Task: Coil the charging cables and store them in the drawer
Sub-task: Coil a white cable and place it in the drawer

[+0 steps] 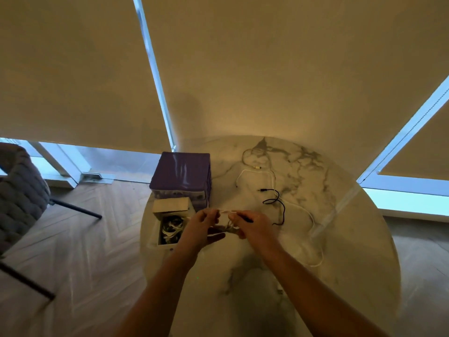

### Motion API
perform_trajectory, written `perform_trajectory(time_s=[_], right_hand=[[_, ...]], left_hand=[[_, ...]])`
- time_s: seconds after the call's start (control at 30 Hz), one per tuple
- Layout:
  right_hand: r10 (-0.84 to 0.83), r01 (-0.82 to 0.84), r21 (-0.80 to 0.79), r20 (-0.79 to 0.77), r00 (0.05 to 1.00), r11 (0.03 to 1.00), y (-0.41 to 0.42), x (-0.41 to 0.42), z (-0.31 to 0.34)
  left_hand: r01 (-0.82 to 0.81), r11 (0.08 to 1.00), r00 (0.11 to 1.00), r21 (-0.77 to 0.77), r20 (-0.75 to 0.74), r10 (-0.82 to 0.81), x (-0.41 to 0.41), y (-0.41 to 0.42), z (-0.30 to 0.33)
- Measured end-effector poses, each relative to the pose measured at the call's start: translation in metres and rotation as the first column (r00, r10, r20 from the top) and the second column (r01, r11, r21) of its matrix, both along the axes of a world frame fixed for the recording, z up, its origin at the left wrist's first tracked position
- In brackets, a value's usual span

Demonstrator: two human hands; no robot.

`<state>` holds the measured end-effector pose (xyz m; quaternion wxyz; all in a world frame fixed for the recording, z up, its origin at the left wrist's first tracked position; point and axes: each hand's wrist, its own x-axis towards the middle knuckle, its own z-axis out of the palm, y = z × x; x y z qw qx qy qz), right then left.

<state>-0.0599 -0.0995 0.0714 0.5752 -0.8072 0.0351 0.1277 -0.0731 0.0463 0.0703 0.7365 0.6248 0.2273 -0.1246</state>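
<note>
Take the open drawer [170,231] as your landmark. Just to its right, above the marble table [255,288], your left hand [201,227] and right hand [252,227] both pinch a small white cable bundle [227,223] held between them; fingers of each are curled on it. It looks light and limp, so it will likely spring loose unless you keep hold of the loops themselves, not the plug ends. The drawer already holds coiled cables. Right of the drawer and farther out, a black cable [277,203] and a long white cable [313,229] lie slack on the marble. Beyond the drawer stands the purple drawer unit [181,172], with another white cable [255,170] to its right.
</note>
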Motion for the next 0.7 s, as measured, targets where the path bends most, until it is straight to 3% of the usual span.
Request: perform_trajectory(time_s=[0.13,0.23,0.3,0.37,0.5,0.7], right_hand=[[0.006,-0.008,-0.015,-0.099,0.995,1.000,0.027,0.006,-0.015],[0.013,0.003,0.077,-0.201,0.979,0.997,0.046,0.014,-0.017],[0.025,0.002,0.112,-0.237,0.971,0.994,0.056,0.017,-0.019],[0.040,-0.020,0.079,-0.260,0.965,0.997,0.065,0.019,-0.025],[0.041,-0.052,-0.029,-0.312,0.949,0.998,0.084,0.028,-0.040],[0.031,-0.079,-0.101,-0.409,0.912,0.992,0.112,0.041,-0.054]], left_hand=[[-0.168,0.984,0.984,-0.058,-0.067,0.164,-0.007,0.016,-0.015],[-0.211,0.977,0.977,-0.023,-0.039,0.210,-0.013,0.033,-0.023],[-0.237,0.970,0.971,0.056,-0.005,0.238,-0.015,0.044,-0.027],[-0.260,0.937,0.966,0.233,0.051,0.255,-0.016,0.056,-0.035],[-0.208,0.714,0.977,0.668,0.107,0.185,-0.020,0.081,-0.056],[-0.006,0.421,0.996,0.907,-0.035,0.088,-0.025,0.103,-0.085]])
